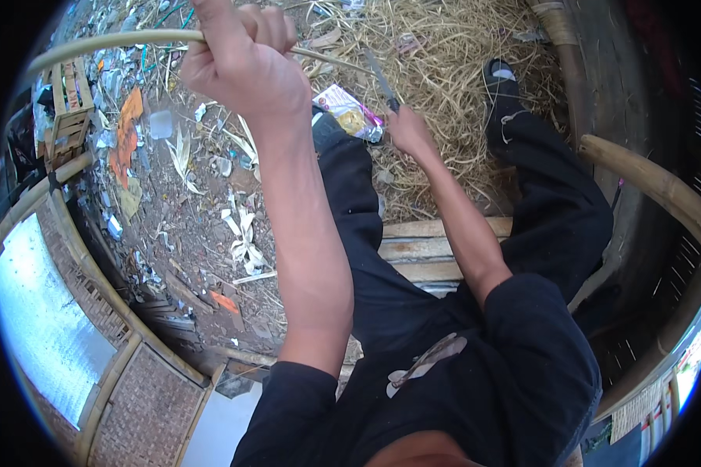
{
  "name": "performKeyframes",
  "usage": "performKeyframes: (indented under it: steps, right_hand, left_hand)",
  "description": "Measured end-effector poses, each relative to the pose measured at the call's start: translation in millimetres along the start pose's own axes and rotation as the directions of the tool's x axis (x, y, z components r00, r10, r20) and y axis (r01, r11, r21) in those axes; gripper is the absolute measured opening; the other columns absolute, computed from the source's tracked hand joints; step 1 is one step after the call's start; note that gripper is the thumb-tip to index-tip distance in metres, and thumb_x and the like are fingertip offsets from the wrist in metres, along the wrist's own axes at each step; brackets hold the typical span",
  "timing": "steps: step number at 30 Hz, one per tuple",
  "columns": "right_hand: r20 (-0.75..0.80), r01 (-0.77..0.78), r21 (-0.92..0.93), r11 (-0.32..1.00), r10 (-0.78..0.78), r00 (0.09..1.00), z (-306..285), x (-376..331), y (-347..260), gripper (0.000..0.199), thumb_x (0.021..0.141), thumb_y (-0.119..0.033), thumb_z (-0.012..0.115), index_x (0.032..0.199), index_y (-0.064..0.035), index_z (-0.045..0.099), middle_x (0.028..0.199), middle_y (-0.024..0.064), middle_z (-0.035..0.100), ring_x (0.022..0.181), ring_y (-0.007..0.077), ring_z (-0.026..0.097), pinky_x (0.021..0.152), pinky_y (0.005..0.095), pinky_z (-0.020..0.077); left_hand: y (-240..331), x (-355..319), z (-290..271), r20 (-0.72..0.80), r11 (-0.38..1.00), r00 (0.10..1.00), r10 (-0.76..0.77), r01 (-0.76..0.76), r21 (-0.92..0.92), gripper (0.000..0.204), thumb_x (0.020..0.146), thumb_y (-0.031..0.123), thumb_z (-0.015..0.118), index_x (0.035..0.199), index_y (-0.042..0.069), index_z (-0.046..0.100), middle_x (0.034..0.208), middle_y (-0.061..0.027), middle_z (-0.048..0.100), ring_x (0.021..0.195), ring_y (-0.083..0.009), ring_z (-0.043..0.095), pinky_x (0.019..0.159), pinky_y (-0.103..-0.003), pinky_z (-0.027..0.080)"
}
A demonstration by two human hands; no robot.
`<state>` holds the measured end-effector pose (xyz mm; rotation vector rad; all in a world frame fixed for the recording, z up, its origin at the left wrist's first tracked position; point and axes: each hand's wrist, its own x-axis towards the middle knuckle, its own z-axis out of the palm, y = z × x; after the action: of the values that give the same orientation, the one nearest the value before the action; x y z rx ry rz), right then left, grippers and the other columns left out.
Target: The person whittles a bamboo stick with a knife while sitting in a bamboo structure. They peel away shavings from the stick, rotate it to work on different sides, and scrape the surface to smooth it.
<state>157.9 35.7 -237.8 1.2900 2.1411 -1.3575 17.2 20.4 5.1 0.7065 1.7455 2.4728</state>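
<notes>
My left hand, raised at the top of the view, is closed around a long, pale bamboo strip. The strip bends away to the left edge, and its thin end comes out on the right side of the fist. Lower and to the right, my right hand grips the dark handle of a knife. Its blade points up and slightly left, close to the strip's thin end. Whether blade and strip touch, I cannot tell.
Dry straw-like shavings cover the ground ahead. A colourful packet lies by my left foot. Litter and a wooden crate are on the left. Under me is a slatted bench; a bamboo pole stands out at the right.
</notes>
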Motion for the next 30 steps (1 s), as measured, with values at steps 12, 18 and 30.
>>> performKeyframes:
  steps: [12, 18, 30]
  right_hand:
    - [0.053, 0.014, 0.049, 0.999, -0.016, 0.998, -2, 0, 13, 0.044, 0.092, -0.036, 0.043, 0.104, 0.0046, 0.053, 0.09, 0.0316, 0.06, 0.09, 0.0471, 0.058, 0.081, 0.0515, 0.0436]
    - [-0.138, 0.127, 0.253, 0.959, -0.094, 0.986, -13, -33, -19, 0.046, 0.095, -0.039, 0.036, 0.13, -0.01, 0.044, 0.087, 0.0305, 0.061, 0.088, 0.0467, 0.059, 0.081, 0.0491, 0.045]
    - [-0.24, 0.333, 0.328, 0.884, -0.263, 0.935, 24, -12, -26, 0.041, 0.096, -0.026, 0.037, 0.137, -0.021, 0.037, 0.102, 0.0256, 0.06, 0.088, 0.0434, 0.059, 0.078, 0.0483, 0.0472]
  left_hand:
    - [-4, 5, -14, 0.079, 1.0, 0.997, 0.003, -0.001, -0.03, 0.056, 0.096, 0.036, 0.046, 0.051, 0.014, 0.021, 0.045, 0.0048, 0.013, 0.04, -0.0088, 0.01, 0.043, -0.029, 0.011]
    - [2, 7, -17, 0.11, 1.0, 0.994, -0.018, 0.019, -0.007, 0.053, 0.098, 0.038, 0.04, 0.054, 0.013, 0.023, 0.047, 0.0041, 0.014, 0.044, -0.0094, 0.009, 0.046, -0.028, 0.012]
    - [-3, 6, -28, 0.14, 0.995, 0.99, -0.027, 0.041, -0.094, 0.054, 0.099, 0.039, 0.037, 0.054, 0.013, 0.021, 0.047, 0.0039, 0.013, 0.043, -0.0096, 0.009, 0.044, -0.028, 0.01]
